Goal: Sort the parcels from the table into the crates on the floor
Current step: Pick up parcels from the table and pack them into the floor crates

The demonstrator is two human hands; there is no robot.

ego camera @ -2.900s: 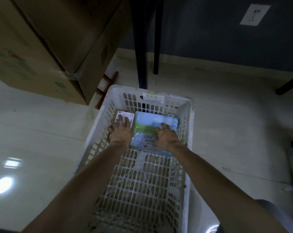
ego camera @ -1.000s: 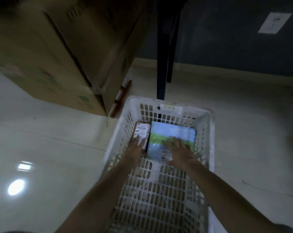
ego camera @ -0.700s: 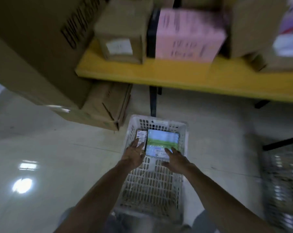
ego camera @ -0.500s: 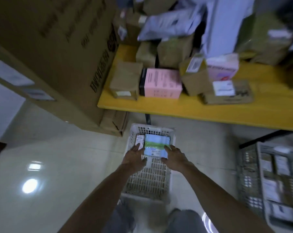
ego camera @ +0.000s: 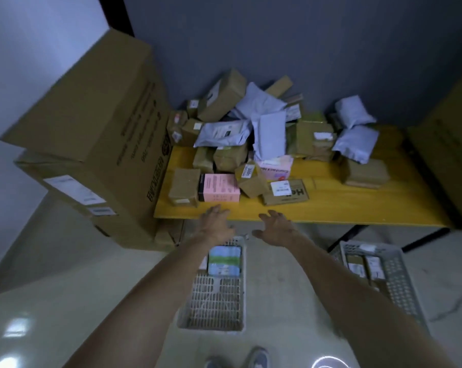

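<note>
A yellow table [ego camera: 330, 205] carries a heap of brown boxes and grey mailer bags [ego camera: 267, 128]. At its front stand a pink box [ego camera: 219, 187], a brown box [ego camera: 184, 187] and a flat brown parcel [ego camera: 285, 192]. My left hand [ego camera: 215, 224] and my right hand [ego camera: 276, 228] are raised to the table's front edge, fingers spread, holding nothing. Below them a white crate [ego camera: 216, 298] on the floor holds a blue and green parcel [ego camera: 224, 260]. A second crate [ego camera: 383, 277] stands to the right with several parcels in it.
Large stacked cardboard cartons [ego camera: 91, 144] stand left of the table, and another carton [ego camera: 447, 155] at the right. A dark wall runs behind the table. The floor is pale and glossy. My shoes [ego camera: 240, 359] show at the bottom edge.
Both hands let go of the parcels in the white crate and rose to the table's front edge. The view tilted up from the crate to the table top.
</note>
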